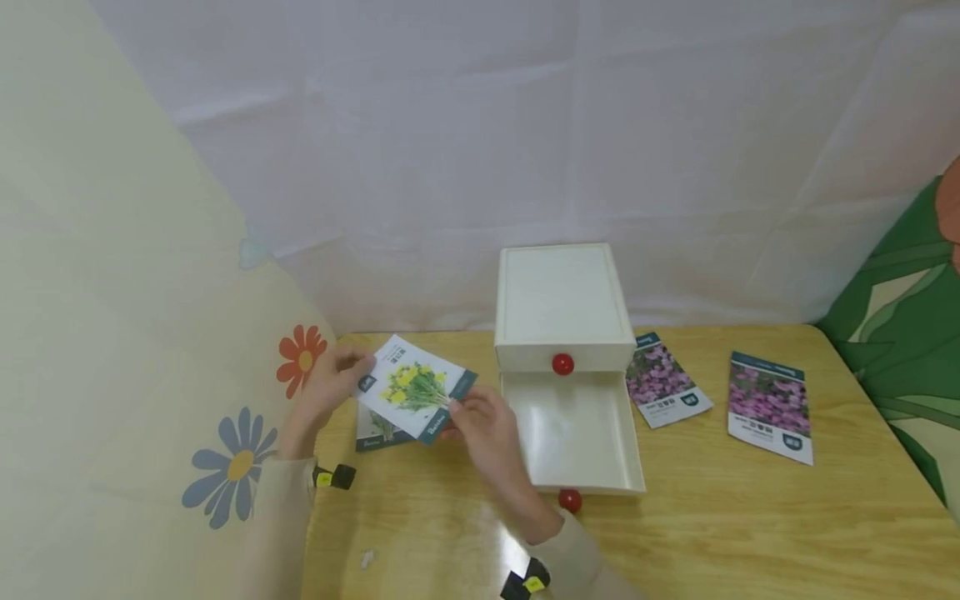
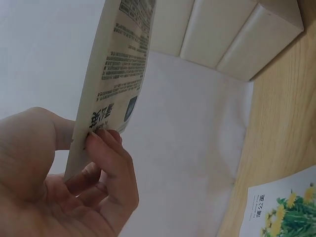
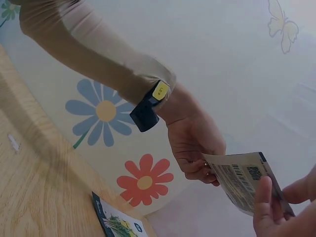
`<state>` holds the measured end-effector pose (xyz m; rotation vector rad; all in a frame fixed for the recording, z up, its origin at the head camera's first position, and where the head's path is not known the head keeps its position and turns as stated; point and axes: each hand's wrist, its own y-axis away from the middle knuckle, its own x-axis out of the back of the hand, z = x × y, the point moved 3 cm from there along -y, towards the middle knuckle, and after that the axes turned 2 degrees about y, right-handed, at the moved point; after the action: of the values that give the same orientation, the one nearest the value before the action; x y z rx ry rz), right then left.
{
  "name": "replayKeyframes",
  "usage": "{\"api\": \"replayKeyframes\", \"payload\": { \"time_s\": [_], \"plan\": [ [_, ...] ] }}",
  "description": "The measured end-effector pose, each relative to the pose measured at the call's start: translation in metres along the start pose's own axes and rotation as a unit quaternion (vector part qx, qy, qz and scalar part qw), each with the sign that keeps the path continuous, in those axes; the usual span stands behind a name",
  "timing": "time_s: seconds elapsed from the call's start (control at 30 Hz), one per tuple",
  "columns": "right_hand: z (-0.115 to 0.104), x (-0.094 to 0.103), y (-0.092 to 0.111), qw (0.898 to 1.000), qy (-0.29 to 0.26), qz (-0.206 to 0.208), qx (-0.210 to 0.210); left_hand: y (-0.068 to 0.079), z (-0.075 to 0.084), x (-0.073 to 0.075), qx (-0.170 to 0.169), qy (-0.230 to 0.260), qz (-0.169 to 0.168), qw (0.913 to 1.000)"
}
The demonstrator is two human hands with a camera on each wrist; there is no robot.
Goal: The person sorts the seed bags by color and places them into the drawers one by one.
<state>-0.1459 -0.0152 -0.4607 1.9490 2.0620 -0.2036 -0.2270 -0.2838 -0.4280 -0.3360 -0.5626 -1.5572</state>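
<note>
Both hands hold a seed packet with yellow flowers on its front, raised above the left part of the table. My left hand pinches its upper left corner between thumb and fingers. At the opposite, dark-banded end, my right hand grips the lower right edge. The printed back of the packet faces the left wrist camera, and a barcode shows on it in the right wrist view. Beneath lies a second yellow-flower packet on the table, partly hidden by the held one.
Right of my hands stands a white two-drawer box with red knobs. Its lower drawer is pulled out, its upper one closed. Two packets with purple flowers, one beside the box and another farther right, lie on the wooden table.
</note>
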Motion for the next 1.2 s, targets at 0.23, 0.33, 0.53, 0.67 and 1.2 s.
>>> {"api": "replayKeyframes", "payload": {
  "time_s": [0.23,0.33,0.53,0.67,1.2],
  "plan": [
    [-0.005,0.008,0.004,0.999,0.027,-0.004,-0.024,0.017,0.003,-0.003,-0.007,0.008,0.018,0.9998],
    [-0.008,0.012,0.006,0.999,0.038,-0.009,-0.024,0.024,0.005,-0.004,-0.004,0.017,0.017,0.9997],
    [-0.014,0.021,0.007,0.998,0.061,-0.015,-0.008,0.034,0.006,-0.007,0.014,0.023,0.011,0.9996],
    [-0.016,0.03,0.009,0.998,0.068,-0.012,-0.003,0.039,0.009,-0.01,0.002,0.029,0.01,0.9995],
    [-0.023,0.067,0.015,0.996,0.084,-0.003,0.01,0.055,0.014,-0.031,-0.048,0.036,-0.019,0.998]
  ]
}}
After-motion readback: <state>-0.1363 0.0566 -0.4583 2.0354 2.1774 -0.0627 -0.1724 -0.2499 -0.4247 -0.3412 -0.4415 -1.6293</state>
